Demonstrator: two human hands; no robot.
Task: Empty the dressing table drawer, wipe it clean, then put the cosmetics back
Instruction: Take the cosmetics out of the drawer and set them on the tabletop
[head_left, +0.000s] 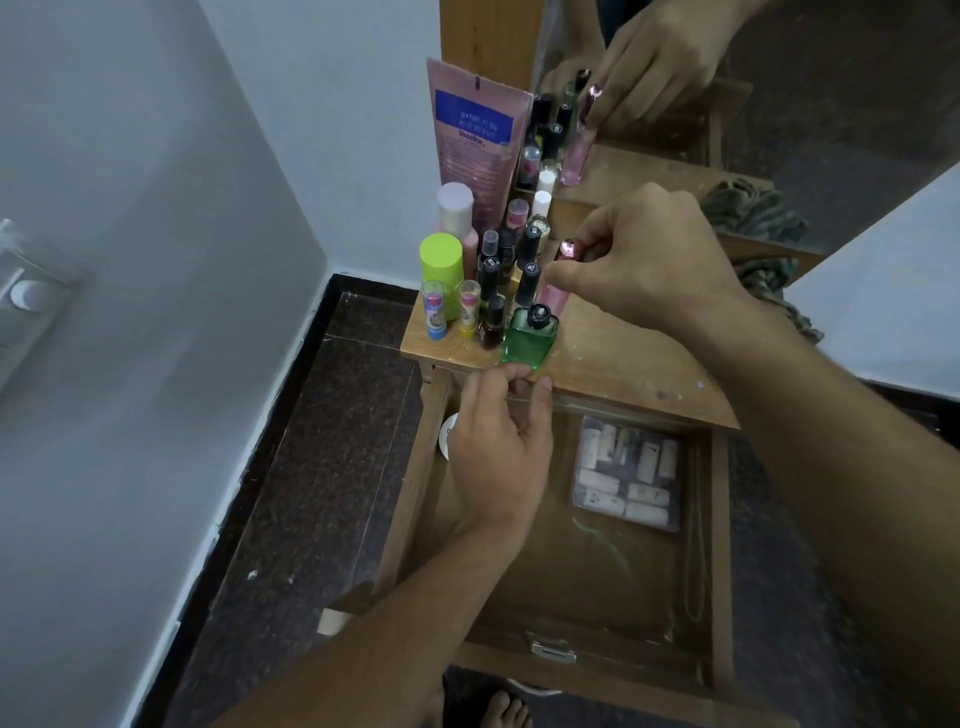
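Bottles (488, 280) are standing crowded on the left of the tabletop (623, 358), a flask (527, 338) at their front and a vial (556, 291) just behind it. A tube (472, 140) is leaning behind them, before the mirror (831, 104). A cloth (769, 275) is lying at the right. Below, the drawer (722, 545) is standing open, a packet (628, 478) lying in its far right.

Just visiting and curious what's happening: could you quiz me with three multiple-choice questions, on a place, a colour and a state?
1. Where is the clear packet? A in the open drawer; B on the tabletop; C on the floor.
2. What colour is the square bottle? A blue; B green; C red.
3. The right hand: A pinches the pink tube; B lies flat; C holds a cloth.
Answers: 1A, it lies on the drawer bottom; 2B, green glass shows; 3A, the hand closes on the tube.
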